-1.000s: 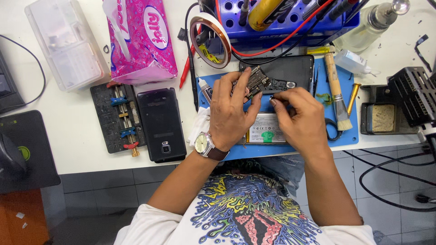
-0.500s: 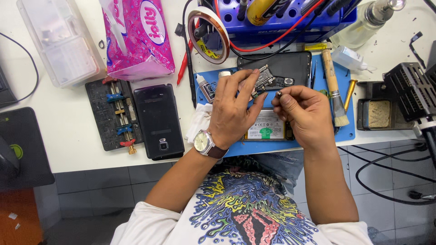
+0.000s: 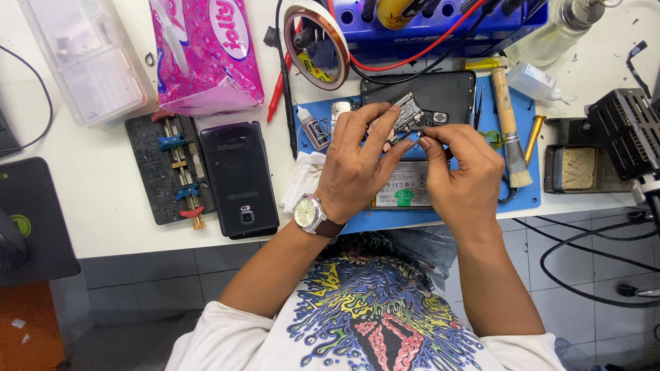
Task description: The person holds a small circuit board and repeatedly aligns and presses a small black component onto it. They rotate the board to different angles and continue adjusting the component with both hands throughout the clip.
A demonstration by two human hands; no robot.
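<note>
My left hand [image 3: 361, 161], with a wristwatch [image 3: 308, 212] on it, holds a small phone circuit board [image 3: 409, 113] above an opened phone [image 3: 419, 93] on the blue work mat [image 3: 526, 199]. My right hand [image 3: 462, 172] pinches its thumb and forefinger together at the board's lower edge; whatever sits between the fingertips is too small to make out. The phone's battery [image 3: 405, 192] shows under both hands.
A black phone back cover [image 3: 238, 178] and a black board holder [image 3: 168, 168] lie to the left. A brush [image 3: 509, 127], a pink tissue pack [image 3: 206, 55], a copper tape roll [image 3: 316, 45], a blue tool rack [image 3: 447, 17], a clear box [image 3: 82, 62] and a solder sponge tray [image 3: 581, 168] surround the mat.
My right hand has drawn in closer to the board and its fingertips now meet my left thumb. The left hand kept its hold on the board.
</note>
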